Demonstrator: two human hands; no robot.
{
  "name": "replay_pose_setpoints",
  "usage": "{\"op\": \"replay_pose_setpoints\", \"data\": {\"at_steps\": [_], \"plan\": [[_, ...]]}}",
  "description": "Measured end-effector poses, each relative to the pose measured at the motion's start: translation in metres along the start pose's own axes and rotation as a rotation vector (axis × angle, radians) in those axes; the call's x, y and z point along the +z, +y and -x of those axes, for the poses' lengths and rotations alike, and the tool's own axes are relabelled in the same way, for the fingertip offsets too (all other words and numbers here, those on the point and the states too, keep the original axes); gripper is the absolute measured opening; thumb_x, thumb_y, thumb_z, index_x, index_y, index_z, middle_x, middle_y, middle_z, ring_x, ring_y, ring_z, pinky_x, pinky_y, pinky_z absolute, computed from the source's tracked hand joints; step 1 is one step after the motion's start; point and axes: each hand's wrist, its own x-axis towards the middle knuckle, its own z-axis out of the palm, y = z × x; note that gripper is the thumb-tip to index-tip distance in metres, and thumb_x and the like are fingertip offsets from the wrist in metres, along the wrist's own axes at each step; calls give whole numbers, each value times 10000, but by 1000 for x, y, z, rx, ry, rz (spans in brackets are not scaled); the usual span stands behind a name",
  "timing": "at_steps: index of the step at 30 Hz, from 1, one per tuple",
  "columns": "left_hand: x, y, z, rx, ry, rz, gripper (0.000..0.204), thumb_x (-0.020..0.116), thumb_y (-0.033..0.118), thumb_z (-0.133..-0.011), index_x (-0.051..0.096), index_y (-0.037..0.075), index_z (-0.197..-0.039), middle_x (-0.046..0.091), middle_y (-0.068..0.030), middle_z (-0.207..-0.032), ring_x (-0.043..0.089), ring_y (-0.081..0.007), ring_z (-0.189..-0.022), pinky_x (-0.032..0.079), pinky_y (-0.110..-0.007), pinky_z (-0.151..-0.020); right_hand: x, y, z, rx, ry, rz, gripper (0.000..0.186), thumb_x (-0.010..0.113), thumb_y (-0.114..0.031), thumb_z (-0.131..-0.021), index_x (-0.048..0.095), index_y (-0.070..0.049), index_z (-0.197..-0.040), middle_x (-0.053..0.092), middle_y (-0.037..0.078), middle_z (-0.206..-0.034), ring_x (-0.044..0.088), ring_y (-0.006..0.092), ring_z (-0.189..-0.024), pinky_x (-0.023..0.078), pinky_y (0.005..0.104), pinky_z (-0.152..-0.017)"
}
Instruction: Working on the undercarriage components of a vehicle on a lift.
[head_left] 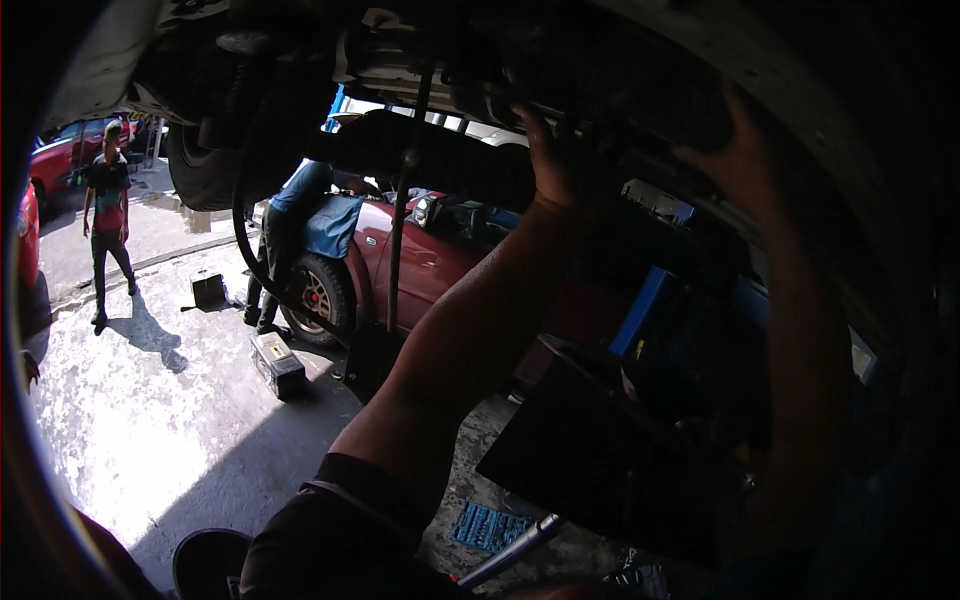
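Reached overhead with both bare arms, in deep shade beneath a raised car. Had left hand point(565, 165) at one o'clock, close under the dark underbody point(390, 40), one digit pointing up, others lost in shadow. Could not tell whether open, closed or gripping. Had right hand point(745, 165) at two o'clock, near the same underbody, visible digits spread apart; could not tell about grip there either. Traced underbody across the top, ten to two o'clock, with a raised wheel point(195, 165) at ten. Noted upright black pole point(402, 215) at eleven.

Saw maroon car point(430, 265) beyond, toward ten, with blue cover point(333, 225) draped over its fender. Sighted bent person point(300, 187) beside it, and standing person point(110, 195) farther out, between nine and ten. Logged black box point(209, 290) at nine, grey-topped box point(278, 365) past eight, bucket point(215, 535) between seven and eight. Spotted blue tool tray point(490, 527) on the floor at six, silver tube point(512, 550) just beside it. Marked blue post point(642, 312) at three.
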Motion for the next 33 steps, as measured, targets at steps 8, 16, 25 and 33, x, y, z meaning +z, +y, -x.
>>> {"op": "replay_pose_setpoints", "data": {"at_steps": [8,16,25,33], "plan": [[12,0,6,29,9,27,1157,414,924,-670,195,161,-1512,231,-168,-1517,218,-439,-1392,186,-694,-1081,12,13,-1,-212,215,258,1061,865,-408,-651,265,-201,-1501,476,204,-1398,481,375,-1279,431,438,-1040],[13,6,10,-25,-5,72,1152,412,935,-655,207,196,-1515,256,-138,-1518,251,-403,-1383,246,-679,-1049,14,20,2,-173,195,280,1058,854,-424,-658,249,-225,-1503,454,202,-1411,484,370,-1276,425,452,-1038],[21,10,2,43,-15,-206,1117,315,937,-698,135,218,-1533,145,-158,-1563,133,-473,-1417,158,-707,-1077,15,9,6,-177,168,367,1098,865,-360,-644,229,-161,-1517,405,184,-1454,436,360,-1312,376,431,-1086],[8,4,-12,58,48,-133,1075,339,918,-717,152,232,-1523,153,-163,-1554,135,-462,-1419,164,-706,-1076,19,19,8,-218,207,439,1117,871,-374,-626,230,-158,-1516,455,211,-1394,460,398,-1272,390,481,-1053]]}}
